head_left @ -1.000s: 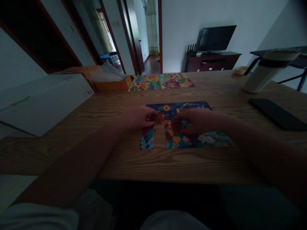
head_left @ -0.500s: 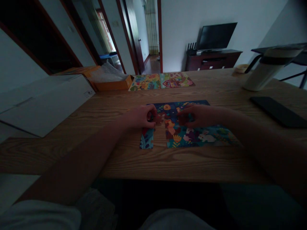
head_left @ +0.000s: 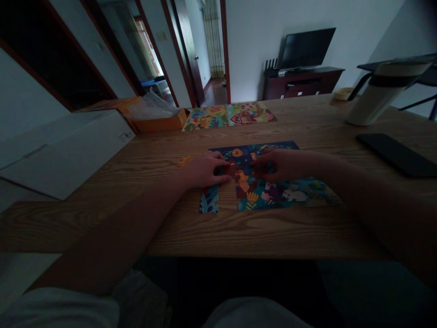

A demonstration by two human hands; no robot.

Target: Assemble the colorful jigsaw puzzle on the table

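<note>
A dark blue jigsaw puzzle [head_left: 293, 196] with animals and plants lies partly joined on the wooden table, with a gap in its lower left. My left hand [head_left: 206, 171] pinches a brown puzzle piece [head_left: 231, 168] between thumb and fingers at this gap. Below that hand, a blue strip of puzzle with leaves [head_left: 209, 201] lies apart from the main part. My right hand [head_left: 285, 164] rests on the joined part with curled fingers, its fingertips and thumb bearing on the puzzle. What lies under its palm is hidden.
A loose orange piece [head_left: 184, 161] lies left of my left hand. Farther back are a brightly coloured puzzle [head_left: 210, 118], an orange box [head_left: 160, 123] with plastic wrap and a white box [head_left: 68, 155]. At right stand a pale tumbler [head_left: 370, 102] and a dark flat device [head_left: 398, 155].
My left hand has moved slightly right with the brown piece, bringing it up against the joined part. My right hand has stayed nearly in place. The loose orange piece has come into view.
</note>
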